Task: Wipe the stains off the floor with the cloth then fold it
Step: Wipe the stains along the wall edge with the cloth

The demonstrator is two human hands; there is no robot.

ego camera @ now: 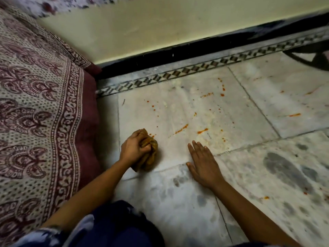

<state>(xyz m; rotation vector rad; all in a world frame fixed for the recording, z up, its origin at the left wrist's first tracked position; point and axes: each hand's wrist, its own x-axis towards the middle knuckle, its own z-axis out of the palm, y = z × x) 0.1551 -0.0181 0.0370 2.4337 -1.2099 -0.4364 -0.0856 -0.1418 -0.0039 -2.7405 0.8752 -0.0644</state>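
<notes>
- Two hands are low on the floor: the left hand [133, 147] has its fingers curled tight round a bunched brownish-yellow cloth [148, 154], pressing the wad down onto the marble floor [178, 202] at lower centre of the frame.
- The right hand [202, 162] lies flat, fingers straight and together, palm on the floor just right of the cloth but not touching it; it looks like a brace and holds nothing.
- The cloth sits under and in front of the left fist, mostly showing on the fist's right and lower side, near the maroon edge of a patterned bedspread [35, 107] that fills the left of the frame.
- Orange-red stains [181, 128] begin touching the cloth's upper edge and scatter toward the upper right, across the tile and onto the next one; more specks sit at lower right.
- By my reading, the wiping step is in hand and barely begun, since most marks are untouched.
- The next move likely calls for pushing the wad up and right through the streaks with firm pressure; folding comes only after.
- A cream wall [160, 29] with a dark skirting runs across the top.
</notes>
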